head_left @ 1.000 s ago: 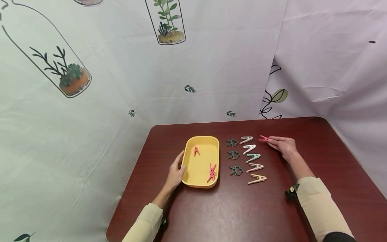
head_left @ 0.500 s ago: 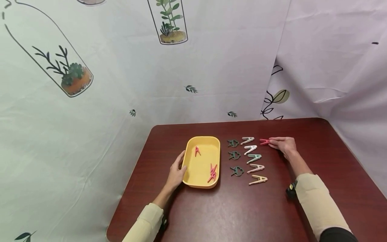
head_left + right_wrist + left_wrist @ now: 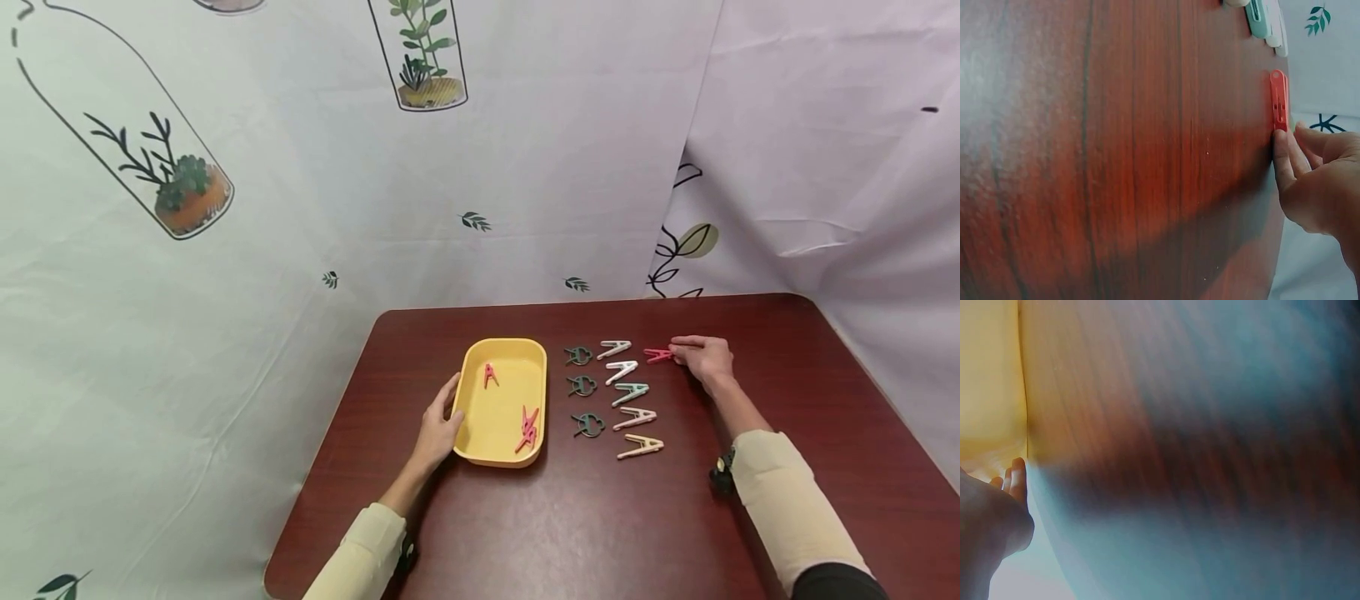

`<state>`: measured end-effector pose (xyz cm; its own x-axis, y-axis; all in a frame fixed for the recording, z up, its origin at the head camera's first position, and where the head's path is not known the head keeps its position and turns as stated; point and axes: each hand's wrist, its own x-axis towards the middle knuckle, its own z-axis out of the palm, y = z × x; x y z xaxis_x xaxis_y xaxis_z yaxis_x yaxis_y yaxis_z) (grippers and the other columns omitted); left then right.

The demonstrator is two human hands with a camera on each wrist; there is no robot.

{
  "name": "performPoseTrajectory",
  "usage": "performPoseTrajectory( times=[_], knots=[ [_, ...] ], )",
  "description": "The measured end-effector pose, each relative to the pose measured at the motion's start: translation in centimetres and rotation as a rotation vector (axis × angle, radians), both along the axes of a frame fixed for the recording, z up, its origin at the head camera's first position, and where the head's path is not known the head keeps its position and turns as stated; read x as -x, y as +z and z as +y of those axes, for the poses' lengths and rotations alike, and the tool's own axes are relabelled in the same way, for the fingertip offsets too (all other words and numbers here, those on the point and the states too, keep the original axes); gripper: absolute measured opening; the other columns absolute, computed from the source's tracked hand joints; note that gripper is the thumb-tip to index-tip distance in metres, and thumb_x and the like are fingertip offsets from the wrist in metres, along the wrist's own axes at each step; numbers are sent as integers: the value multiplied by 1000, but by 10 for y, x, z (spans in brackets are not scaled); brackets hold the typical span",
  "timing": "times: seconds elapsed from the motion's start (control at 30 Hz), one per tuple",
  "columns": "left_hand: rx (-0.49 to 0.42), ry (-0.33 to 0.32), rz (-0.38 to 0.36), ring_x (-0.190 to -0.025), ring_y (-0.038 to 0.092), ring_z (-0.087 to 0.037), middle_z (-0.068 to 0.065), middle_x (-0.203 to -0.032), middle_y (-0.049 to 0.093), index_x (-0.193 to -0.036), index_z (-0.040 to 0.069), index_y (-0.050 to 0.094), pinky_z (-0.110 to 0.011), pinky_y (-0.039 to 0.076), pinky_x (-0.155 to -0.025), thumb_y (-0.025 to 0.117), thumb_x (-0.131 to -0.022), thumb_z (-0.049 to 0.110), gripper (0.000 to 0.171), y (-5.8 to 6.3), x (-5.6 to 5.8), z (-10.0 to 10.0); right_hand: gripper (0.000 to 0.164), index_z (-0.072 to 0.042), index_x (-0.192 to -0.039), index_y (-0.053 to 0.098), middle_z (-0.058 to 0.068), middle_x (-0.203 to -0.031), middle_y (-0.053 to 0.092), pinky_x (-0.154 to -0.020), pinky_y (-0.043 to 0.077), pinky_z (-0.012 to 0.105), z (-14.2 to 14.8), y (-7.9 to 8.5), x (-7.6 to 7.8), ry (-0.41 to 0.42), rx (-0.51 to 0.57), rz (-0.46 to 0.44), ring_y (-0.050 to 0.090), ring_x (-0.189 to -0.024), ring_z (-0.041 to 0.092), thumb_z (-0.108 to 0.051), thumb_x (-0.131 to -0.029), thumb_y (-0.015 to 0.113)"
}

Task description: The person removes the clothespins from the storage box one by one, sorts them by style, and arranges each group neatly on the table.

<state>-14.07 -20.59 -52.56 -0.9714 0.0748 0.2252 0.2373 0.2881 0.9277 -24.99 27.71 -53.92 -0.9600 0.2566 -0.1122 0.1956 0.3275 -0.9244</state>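
Observation:
A red clothespin (image 3: 658, 356) lies at the far right of the laid-out pins, pinched at its near end by my right hand (image 3: 703, 358). In the right wrist view the red clothespin (image 3: 1279, 100) is right at the table surface, thumb and fingertips on its end. My left hand (image 3: 437, 427) grips the left wall of a yellow tray (image 3: 471, 454), thumb over the rim and fingers outside. Inside the tray lie several red clothespins (image 3: 490, 375). In the left wrist view only part of the left hand (image 3: 997, 512) shows beside the yellow tray (image 3: 991, 375).
Right of the tray stands a column of green clips (image 3: 587, 425). Beside it runs a column of clothespins: white (image 3: 621, 371), mint (image 3: 632, 393), pale pink (image 3: 636, 417) and cream-yellow (image 3: 643, 446). The dark red table (image 3: 570, 533) ends against a printed cloth backdrop (image 3: 525, 183).
My right hand has lowered the red clothespin slightly toward me, and the pin has turned a little. The left hand keeps its grip on the tray.

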Motion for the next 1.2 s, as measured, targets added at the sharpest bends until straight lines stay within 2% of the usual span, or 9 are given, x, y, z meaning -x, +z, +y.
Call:
performPoseTrajectory(
  times=[0.2,0.37,0.43,0.53,0.6,0.7,0.83,0.97,1.2],
  knots=[
    [-6,-2,-2,-132,54,-54,-37,-152,49,-158,-7,42,-37,54,-95,52,-96,-17,64,0,0,0,38,10,-137,66,16,-113,77,-66,57,16,-2,-1,-2,-33,52,-5,70,-68,-6,-9,-104,67],
    [-8,0,1,-133,54,-54,-37,-151,49,-158,-8,43,-37,54,-95,52,-96,-18,64,0,0,0,40,10,-141,62,-2,-94,80,-65,57,17,-1,-3,-2,-135,156,5,69,-67,-3,-11,-106,63],
    [-10,1,2,-132,55,-53,-36,-151,50,-158,-7,43,-34,54,-94,52,-95,-18,64,-1,0,-1,43,6,-144,62,-5,-95,79,-68,57,17,-2,-3,-3,-202,163,9,68,-70,-2,-16,-107,63],
    [-12,2,1,-132,56,-52,-36,-151,50,-158,-7,43,-31,53,-93,52,-95,-17,64,-2,0,-1,49,-4,-151,59,6,-122,77,-87,55,21,-5,-2,-4,-287,104,6,69,-94,3,-27,-108,61],
    [-14,2,-1,-130,57,-53,-35,-151,50,-158,-7,43,-31,54,-92,53,-95,-17,64,-2,0,0,54,-8,-155,55,12,-142,68,-102,50,26,-9,-1,-5,-320,68,19,67,-116,13,-31,-107,60],
    [-8,3,-1,-130,56,-53,-35,-151,50,-158,-7,43,-32,54,-93,53,-95,-17,64,-1,0,0,60,-6,-160,47,15,-155,56,-116,41,36,-18,1,-4,-338,73,88,55,-140,26,-31,-107,60],
    [-6,5,1,-132,55,-52,-36,-151,50,-158,-7,43,-35,54,-95,53,-95,-17,64,0,-1,1,65,1,-160,43,18,-159,51,-118,39,39,-37,4,1,-324,123,241,49,-146,33,-21,-105,67],
    [-15,10,-8,-130,56,-53,-35,-151,51,-158,-6,44,-35,54,-93,53,-95,-17,64,1,-2,1,69,5,-160,39,23,-160,47,-121,35,41,-64,11,6,-260,186,372,43,-149,35,-11,-101,71],
    [-11,18,-2,-128,58,-54,-36,-150,51,-157,-7,44,-34,54,-92,53,-95,-18,64,0,-1,2,73,3,-162,36,23,-163,43,-123,32,39,-129,25,5,-85,261,420,39,-153,33,-9,-101,73]
  ],
)
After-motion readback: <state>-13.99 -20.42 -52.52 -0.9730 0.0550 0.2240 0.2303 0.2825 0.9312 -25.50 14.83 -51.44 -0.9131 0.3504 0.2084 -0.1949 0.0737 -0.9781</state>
